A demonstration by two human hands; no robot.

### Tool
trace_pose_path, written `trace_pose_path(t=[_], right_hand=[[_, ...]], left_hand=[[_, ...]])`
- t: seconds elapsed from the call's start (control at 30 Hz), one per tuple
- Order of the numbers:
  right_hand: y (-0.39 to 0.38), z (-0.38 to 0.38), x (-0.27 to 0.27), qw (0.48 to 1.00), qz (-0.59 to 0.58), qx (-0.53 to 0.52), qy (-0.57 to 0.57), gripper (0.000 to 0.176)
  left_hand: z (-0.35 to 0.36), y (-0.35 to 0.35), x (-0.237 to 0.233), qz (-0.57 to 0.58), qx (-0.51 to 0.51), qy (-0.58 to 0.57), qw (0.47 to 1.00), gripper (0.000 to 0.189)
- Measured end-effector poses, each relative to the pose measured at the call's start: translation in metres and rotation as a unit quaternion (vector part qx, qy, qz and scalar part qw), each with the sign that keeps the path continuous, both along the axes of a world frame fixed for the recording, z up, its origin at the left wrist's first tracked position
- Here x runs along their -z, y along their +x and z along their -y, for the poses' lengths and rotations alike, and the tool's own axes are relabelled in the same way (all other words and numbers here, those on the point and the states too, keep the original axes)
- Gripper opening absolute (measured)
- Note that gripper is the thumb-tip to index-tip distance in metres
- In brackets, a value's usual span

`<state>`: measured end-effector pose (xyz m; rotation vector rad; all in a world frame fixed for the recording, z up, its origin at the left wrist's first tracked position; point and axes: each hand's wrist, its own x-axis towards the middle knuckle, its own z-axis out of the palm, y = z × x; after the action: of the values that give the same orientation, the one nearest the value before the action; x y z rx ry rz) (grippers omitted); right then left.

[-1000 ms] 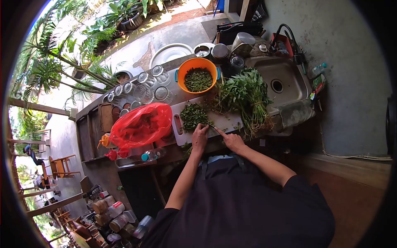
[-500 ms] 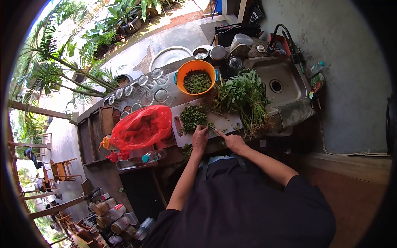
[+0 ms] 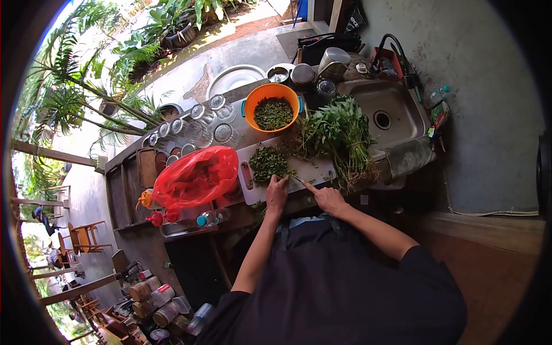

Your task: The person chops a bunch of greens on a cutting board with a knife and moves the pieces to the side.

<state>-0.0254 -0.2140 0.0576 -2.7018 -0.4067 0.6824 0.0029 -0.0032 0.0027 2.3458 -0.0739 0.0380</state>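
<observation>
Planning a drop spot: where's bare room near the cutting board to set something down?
Free: the cutting board strip between the chopped pile and the leafy bunch, just ahead of the right hand; also the sink basin. Crowded: red bag and glasses to the left, orange bowl and pots behind.

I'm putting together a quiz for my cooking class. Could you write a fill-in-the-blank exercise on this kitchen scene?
1. The round plastic bowl of chopped leaves is coloured ____.
2. The left hand and right hand are at the white rectangular cutting ____.
3. The crumpled red plastic bag lies on the person's ____ side.
4. The bunch of long-stemmed leafy greens lies beside the steel ____.
Missing words: orange; board; left; sink.
</observation>
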Motion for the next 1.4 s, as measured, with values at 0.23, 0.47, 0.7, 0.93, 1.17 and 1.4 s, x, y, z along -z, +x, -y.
trace_pose_path(t=[0.23, 0.47, 0.7, 0.93, 1.17, 1.4], right_hand=[[0.005, -0.003, -0.012, 1.000, 0.002, -0.024, 0.015, 0.076], [0.015, -0.010, -0.023, 0.999, -0.028, -0.033, 0.013, 0.077], [0.010, -0.009, -0.004, 0.999, -0.029, -0.027, -0.001, 0.078], [0.005, -0.011, 0.030, 0.999, 0.020, -0.020, 0.028, 0.086], [0.001, -0.003, 0.026, 0.999, 0.019, -0.033, -0.003, 0.085], [0.002, -0.001, 0.028, 0.999, 0.030, -0.035, 0.001, 0.084]], left_hand=[[0.001, 0.000, 0.000, -0.001, -0.004, -0.013, 1.000, 0.026], [0.001, 0.000, 0.005, 0.007, -0.001, -0.017, 1.000, 0.021], [-0.002, 0.001, 0.009, 0.009, 0.004, -0.019, 1.000, 0.024], [0.000, 0.001, 0.004, -0.002, -0.004, -0.032, 0.999, 0.026], [-0.002, 0.003, 0.007, 0.014, -0.017, -0.007, 1.000, 0.021], [-0.001, 0.002, 0.001, 0.014, -0.018, 0.002, 1.000, 0.016]])
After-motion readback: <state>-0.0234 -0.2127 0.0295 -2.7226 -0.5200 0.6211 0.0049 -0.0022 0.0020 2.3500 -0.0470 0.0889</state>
